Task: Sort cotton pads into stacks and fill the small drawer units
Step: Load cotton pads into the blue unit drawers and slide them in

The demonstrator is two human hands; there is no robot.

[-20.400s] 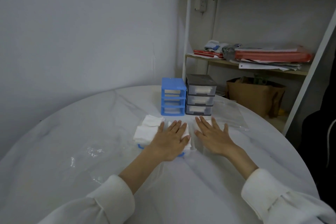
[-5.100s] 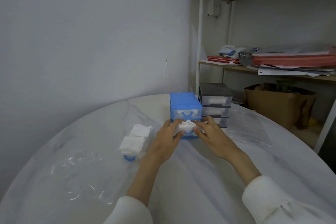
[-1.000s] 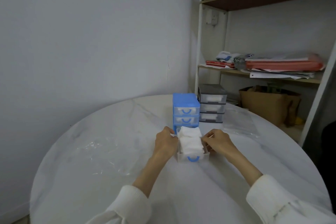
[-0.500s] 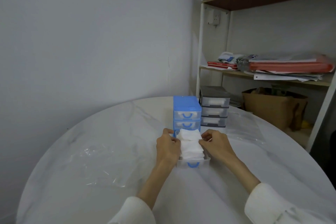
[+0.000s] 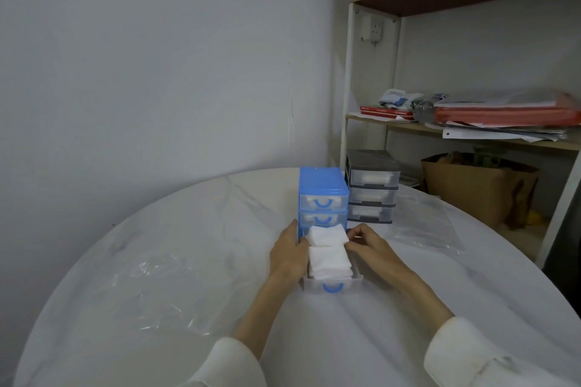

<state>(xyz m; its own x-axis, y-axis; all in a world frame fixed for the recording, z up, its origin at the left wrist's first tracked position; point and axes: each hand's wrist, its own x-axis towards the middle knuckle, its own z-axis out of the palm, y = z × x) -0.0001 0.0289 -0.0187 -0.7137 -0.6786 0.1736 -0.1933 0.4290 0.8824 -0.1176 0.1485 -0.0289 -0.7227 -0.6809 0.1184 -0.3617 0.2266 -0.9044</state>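
The drawer (image 5: 331,283) has slid closer to the blue drawer unit (image 5: 323,198). Both hands, left hand (image 5: 289,256) and right hand (image 5: 371,247), curl round its sides. White cotton pads (image 5: 328,256) fill it on the desk (image 5: 188,261).

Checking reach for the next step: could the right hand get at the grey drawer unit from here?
Probably yes: the right hand sits at the open drawer, and nothing stands between it and the grey drawer unit just beyond.
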